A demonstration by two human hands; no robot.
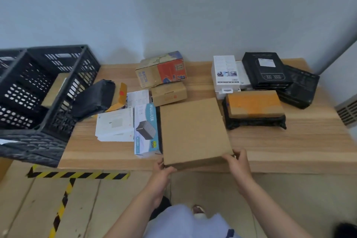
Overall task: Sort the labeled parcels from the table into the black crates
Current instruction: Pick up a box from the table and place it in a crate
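Observation:
A flat plain cardboard box (195,131) lies at the front middle of the wooden table (289,141). My left hand (163,172) grips its near left corner and my right hand (236,162) grips its near right corner. Two black crates stand at the left; the nearer crate (48,91) holds a brown box (54,91). Other parcels lie on the table: a blue-white USB box (146,129), a black bag (94,98), a white envelope (115,124), a small brown box (169,93) and a torn orange-printed carton (161,69).
At the right lie an orange-topped box on a black bag (255,110), a white carton (225,72) and black mailers (268,70). Yellow-black tape (77,175) marks the cardboard-covered floor. A wall runs behind the table, with a vent (347,112) at the right.

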